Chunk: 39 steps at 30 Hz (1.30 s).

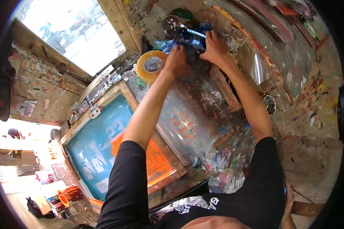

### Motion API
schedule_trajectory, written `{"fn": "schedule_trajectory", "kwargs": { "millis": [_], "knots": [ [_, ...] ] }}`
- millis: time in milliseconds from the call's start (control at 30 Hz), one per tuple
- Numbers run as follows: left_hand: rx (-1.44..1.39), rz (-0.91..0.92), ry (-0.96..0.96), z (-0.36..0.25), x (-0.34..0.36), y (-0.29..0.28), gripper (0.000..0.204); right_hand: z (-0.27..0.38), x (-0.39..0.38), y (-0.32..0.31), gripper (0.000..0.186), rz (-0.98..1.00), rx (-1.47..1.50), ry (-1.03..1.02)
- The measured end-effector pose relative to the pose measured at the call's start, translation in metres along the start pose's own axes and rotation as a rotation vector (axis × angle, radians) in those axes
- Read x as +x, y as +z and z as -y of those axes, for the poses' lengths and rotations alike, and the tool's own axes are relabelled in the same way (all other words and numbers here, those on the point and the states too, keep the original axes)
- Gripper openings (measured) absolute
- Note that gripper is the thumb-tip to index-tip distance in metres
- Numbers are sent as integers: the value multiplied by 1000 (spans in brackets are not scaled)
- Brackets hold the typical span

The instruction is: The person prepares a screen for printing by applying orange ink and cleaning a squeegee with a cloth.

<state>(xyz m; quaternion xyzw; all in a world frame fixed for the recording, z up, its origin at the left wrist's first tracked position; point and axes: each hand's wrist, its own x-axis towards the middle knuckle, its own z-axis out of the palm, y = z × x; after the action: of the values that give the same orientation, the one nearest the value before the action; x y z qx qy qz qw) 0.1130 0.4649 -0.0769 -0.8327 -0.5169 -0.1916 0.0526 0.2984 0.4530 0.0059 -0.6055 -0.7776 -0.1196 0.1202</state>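
Note:
At the far side of the bench a dark smartphone [188,38] with a lit screen is tilted up between my two hands. My right hand [217,49] grips its right end, thumb below and fingers above. My left hand [175,60] is closed at its lower left corner, the fingertips partly hidden. Just left of that hand lies a wide roll of yellowish clear tape [143,65]. Below my arms a clear plastic sheet [208,114] bears an orange outlined print [184,128]. My left forearm passes over a wood-framed printing screen [126,91] with blue mesh and orange ink.
Metal hinge clamps [94,111] hold the screen's far left side. Ink pots [65,196] stand at the lower left. A wooden bar [225,89] lies under my right forearm. Another hand [289,196] shows at the lower right. A bright window opening [72,32] is upper left.

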Motion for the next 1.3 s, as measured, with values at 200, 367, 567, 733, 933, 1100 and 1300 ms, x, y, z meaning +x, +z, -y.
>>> {"fn": "schedule_trajectory", "kwargs": {
  "millis": [200,367,567,733,933,1100,1300],
  "knots": [
    [-502,-446,-547,72,12,-38,28,5,8,-21,107,159,185,46],
    [-171,-329,-228,85,6,-43,42,15,3,-24,102,163,138,-42],
    [66,-41,-228,62,-1,-39,58,18,-12,8,86,8,-182,-190],
    [20,-87,-410,91,-2,-14,33,37,-2,41,79,-47,-211,-259],
    [-130,-157,-409,74,3,-19,25,33,-6,58,76,5,-216,-233],
    [-88,-180,-382,74,7,-32,23,38,-3,61,75,34,-240,-222],
    [-226,-71,-419,71,6,-43,26,33,0,65,72,12,-293,-239]
  ]
}}
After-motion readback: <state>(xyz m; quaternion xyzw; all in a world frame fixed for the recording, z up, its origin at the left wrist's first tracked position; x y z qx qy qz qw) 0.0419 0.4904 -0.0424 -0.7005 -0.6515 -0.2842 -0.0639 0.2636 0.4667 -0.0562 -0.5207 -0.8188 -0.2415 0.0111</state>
